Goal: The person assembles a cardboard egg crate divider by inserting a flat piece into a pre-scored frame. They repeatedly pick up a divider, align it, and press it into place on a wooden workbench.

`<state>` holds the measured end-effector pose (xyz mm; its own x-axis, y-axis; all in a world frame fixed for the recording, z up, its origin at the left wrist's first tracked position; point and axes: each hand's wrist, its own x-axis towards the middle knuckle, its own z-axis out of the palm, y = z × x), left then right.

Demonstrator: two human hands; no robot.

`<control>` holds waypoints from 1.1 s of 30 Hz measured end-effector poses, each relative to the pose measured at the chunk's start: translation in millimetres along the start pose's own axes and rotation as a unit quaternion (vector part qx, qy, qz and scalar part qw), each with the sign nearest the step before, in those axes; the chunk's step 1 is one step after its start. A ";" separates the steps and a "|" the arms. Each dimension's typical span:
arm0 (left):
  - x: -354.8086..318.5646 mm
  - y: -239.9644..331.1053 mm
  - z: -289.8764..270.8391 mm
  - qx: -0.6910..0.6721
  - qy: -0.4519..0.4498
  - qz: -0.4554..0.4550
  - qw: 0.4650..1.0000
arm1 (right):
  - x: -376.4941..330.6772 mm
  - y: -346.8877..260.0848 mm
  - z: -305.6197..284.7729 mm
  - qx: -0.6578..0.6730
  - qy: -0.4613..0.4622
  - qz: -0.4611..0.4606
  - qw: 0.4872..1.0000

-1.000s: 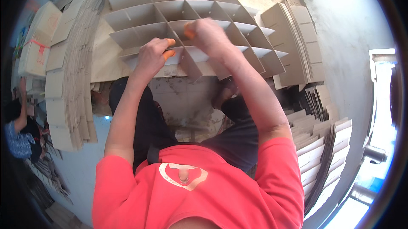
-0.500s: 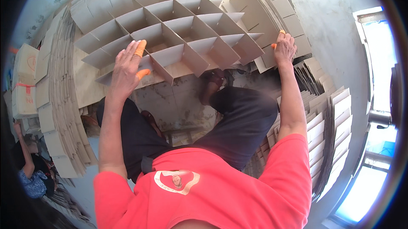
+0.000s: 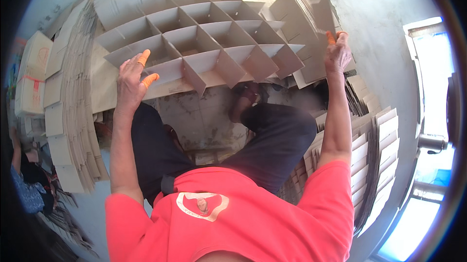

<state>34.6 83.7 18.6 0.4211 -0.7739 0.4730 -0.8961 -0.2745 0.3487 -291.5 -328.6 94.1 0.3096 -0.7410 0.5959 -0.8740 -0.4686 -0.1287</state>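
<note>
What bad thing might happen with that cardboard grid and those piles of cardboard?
The cardboard grid is only slotted strips, and the left hand just rests at its near edge, so a bump might skew or loosen the cells. The right hand reaches far sideways to the loose cardboard sheets; pulling one could make the pile slide. Only a few fingertips wear orange covers, so bare skin might get cut on edges.

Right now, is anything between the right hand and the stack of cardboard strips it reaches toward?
Nothing visible. The right hand is already at the cardboard strips, its orange-capped fingertips against their edge.
</note>
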 end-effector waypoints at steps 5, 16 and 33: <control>-27.1 -26.6 -10.5 -0.007 0.012 -0.055 0.998 | -22.1 -131.0 -58.9 0.303 -0.022 -0.144 0.942; -33.9 -40.3 -4.8 -0.137 0.039 -0.104 0.984 | -92.4 -305.3 -77.0 0.465 -0.377 -0.235 0.766; -29.0 -44.3 -1.7 -0.156 0.071 -0.105 0.980 | -113.6 -370.5 -40.9 0.340 -0.448 -0.355 0.747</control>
<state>62.3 119.3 -9.2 0.6262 -0.6262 0.4645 -0.7108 -0.2138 0.6701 -18.2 -51.2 106.5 0.9971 -0.0724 -0.0246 -0.0731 -0.8066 -0.5866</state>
